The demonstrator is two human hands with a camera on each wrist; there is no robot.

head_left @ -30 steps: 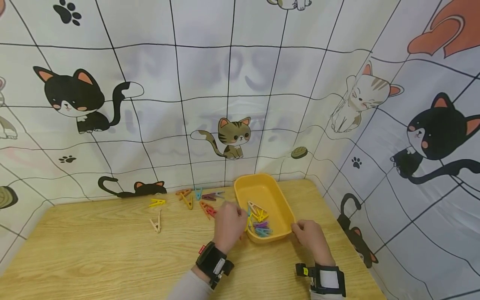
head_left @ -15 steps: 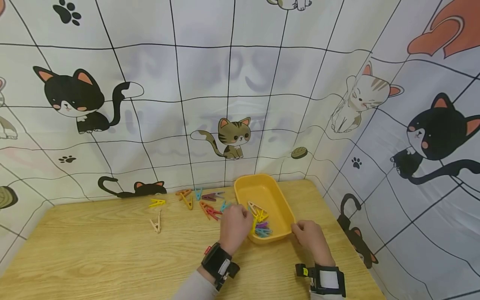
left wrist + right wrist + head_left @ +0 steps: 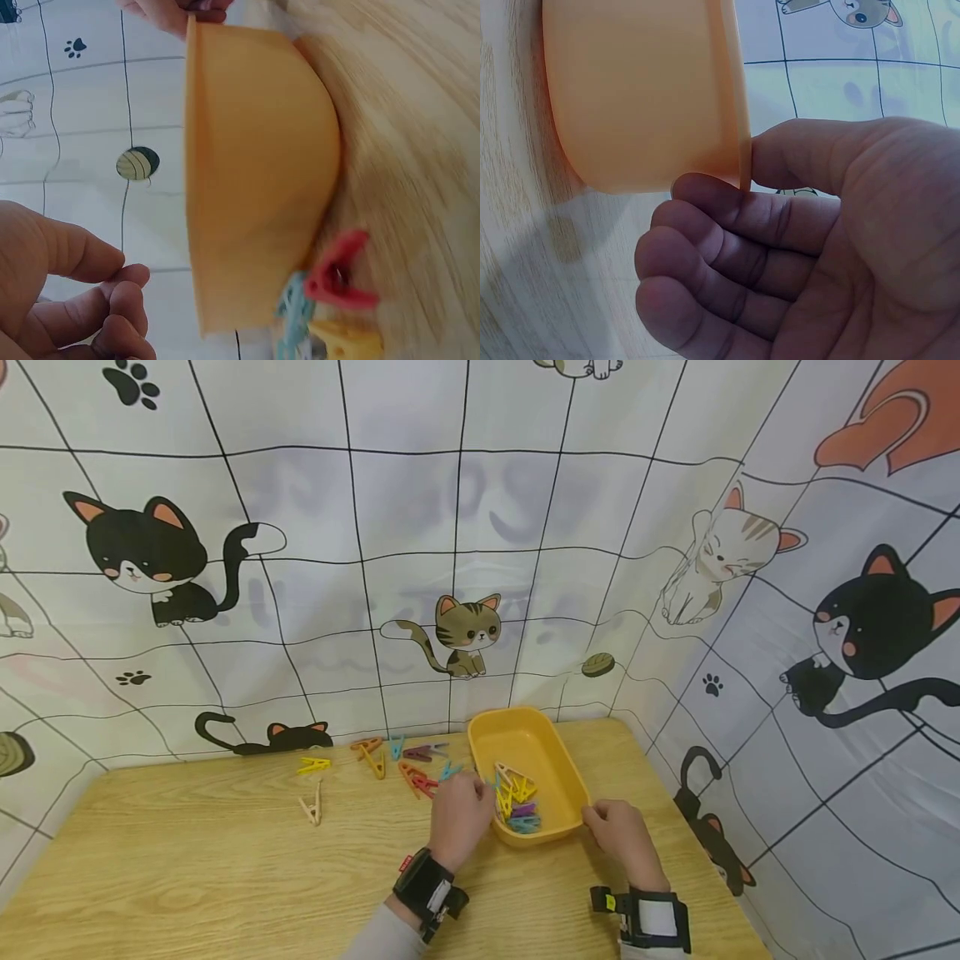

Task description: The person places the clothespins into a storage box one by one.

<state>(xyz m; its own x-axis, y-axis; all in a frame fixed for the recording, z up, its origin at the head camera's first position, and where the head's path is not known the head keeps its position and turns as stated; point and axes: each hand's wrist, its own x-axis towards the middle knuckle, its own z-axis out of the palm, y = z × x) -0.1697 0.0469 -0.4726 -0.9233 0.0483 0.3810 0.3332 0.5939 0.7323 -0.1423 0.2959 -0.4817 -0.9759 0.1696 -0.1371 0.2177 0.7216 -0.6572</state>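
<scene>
My left hand (image 3: pixel 459 818) is raised beside the left rim of a yellow plastic tray (image 3: pixel 566 760). Its fingers are curled and the thumb touches the index finger; in the left wrist view no object shows between the fingertips (image 3: pixel 129 281). My right hand (image 3: pixel 622 837) pinches the tray's near right rim between thumb (image 3: pixel 795 154) and index finger. Inside the tray's near left part lie several clothespins in yellow, cream, purple and blue, such as a purple clothespin (image 3: pixel 523 809). A red clothespin (image 3: pixel 341 274) and a teal clothespin (image 3: pixel 295 315) lie outside, by the tray wall.
On the wooden table (image 3: pixel 225 868), loose clothespins lie left of the tray, among them a yellow clothespin (image 3: pixel 313 765), a cream clothespin (image 3: pixel 313 806) and an orange-brown clothespin (image 3: pixel 372 762). A cat-printed curtain (image 3: pixel 315 610) hangs behind and along the right side.
My left hand first moves right toward the tray, then slightly back left. A yellow clothespin at the tray's left side shifts beside it. My right hand stays on the rim.
</scene>
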